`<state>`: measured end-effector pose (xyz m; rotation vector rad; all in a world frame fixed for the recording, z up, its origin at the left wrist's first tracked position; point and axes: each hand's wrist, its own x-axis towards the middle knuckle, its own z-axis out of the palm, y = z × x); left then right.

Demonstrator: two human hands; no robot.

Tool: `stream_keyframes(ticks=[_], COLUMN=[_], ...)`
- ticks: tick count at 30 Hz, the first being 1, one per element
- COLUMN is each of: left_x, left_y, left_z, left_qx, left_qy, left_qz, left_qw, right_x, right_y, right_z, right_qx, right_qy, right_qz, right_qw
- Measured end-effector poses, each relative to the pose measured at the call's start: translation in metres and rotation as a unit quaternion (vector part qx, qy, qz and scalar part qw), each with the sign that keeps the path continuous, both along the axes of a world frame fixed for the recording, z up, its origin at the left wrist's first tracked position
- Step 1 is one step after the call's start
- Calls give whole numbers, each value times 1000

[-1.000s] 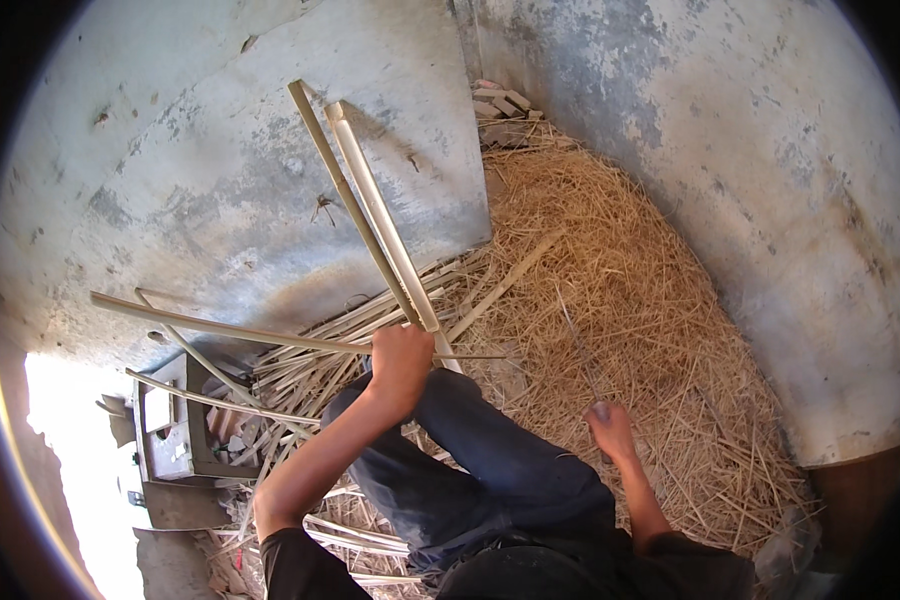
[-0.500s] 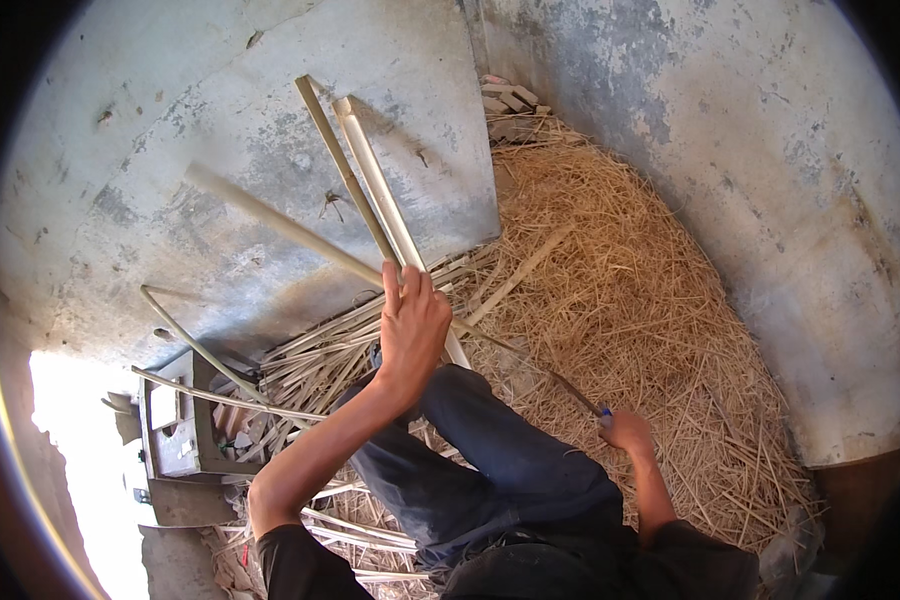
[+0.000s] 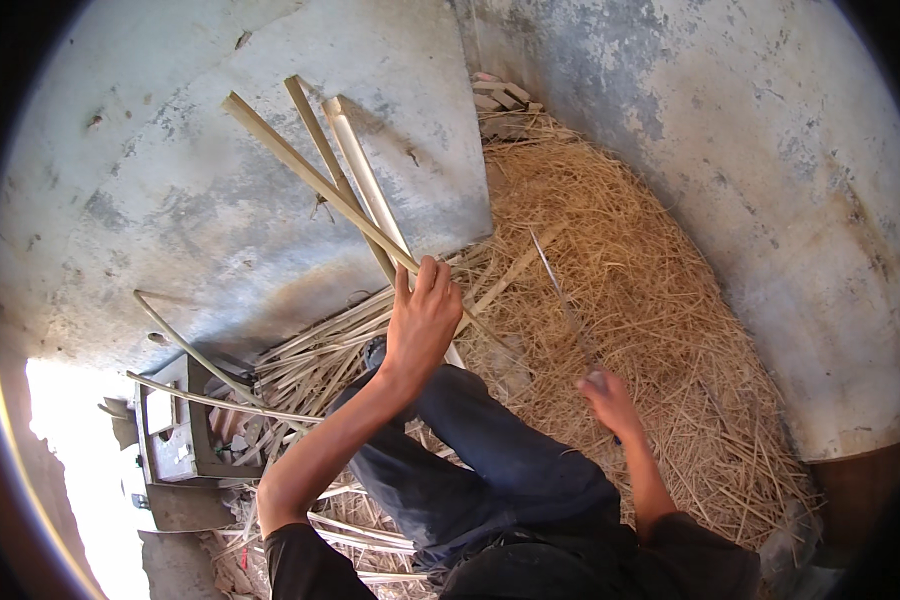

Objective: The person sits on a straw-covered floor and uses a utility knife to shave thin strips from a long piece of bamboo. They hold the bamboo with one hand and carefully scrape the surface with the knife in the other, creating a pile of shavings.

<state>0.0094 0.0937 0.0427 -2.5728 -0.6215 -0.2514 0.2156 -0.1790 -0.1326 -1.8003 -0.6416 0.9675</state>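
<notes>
My left hand (image 3: 425,315) is closed around a split bamboo strip (image 3: 310,175). The strip slants from the upper left through my fingers, and its thin lower end reaches over the shavings. Behind it stand a second narrow bamboo strip (image 3: 320,135) and a wider pale bamboo length (image 3: 362,165), both extending down behind my left hand toward my knees. In my right hand (image 3: 610,405) is a long thin-bladed knife (image 3: 553,273), its blade pointing up and away, apart from the strip. My fingers cover most of its handle.
A large heap of bamboo shavings (image 3: 620,270) spreads over the floor on the right, against a stained wall (image 3: 770,200). Loose strips (image 3: 315,350) lie left of my legs. A grey box-like frame (image 3: 205,465) holds rubble. Two bent strips (image 3: 215,402) jut out there. Bricks (image 3: 500,95) sit in the corner.
The held strip has swung upward and right at its far end, now crossing the standing strip. My right hand has moved slightly up and left, with the blade turned upward, away from the strip.
</notes>
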Motion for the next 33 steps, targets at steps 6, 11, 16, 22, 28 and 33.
stream_keyframes(ticks=[6,11,16,22,28,33], left_x=[-2,-13,-11,-5,12,27], left_y=[4,18,42,37,26,13], left_z=[11,10,0,1,9,19], left_qx=[-26,-100,-164,-298,-390,-524], left_qy=[-3,-77,-203,-319,-403,-491], left_qz=[-18,-53,-166,-181,-297,-341], left_qw=[999,991,951,881,773,607], right_x=[-30,-15,-13,-7,-21,-39], right_y=[42,-72,-125,-129,-66,4], right_z=[-169,-269,-219,-178,-97,-26], right_qx=[-94,-263,-213,-116,-5,95], right_qy=[-218,-236,-71,228,234,235], right_qz=[78,104,35,-27,24,52], right_qw=[968,930,974,966,972,966])
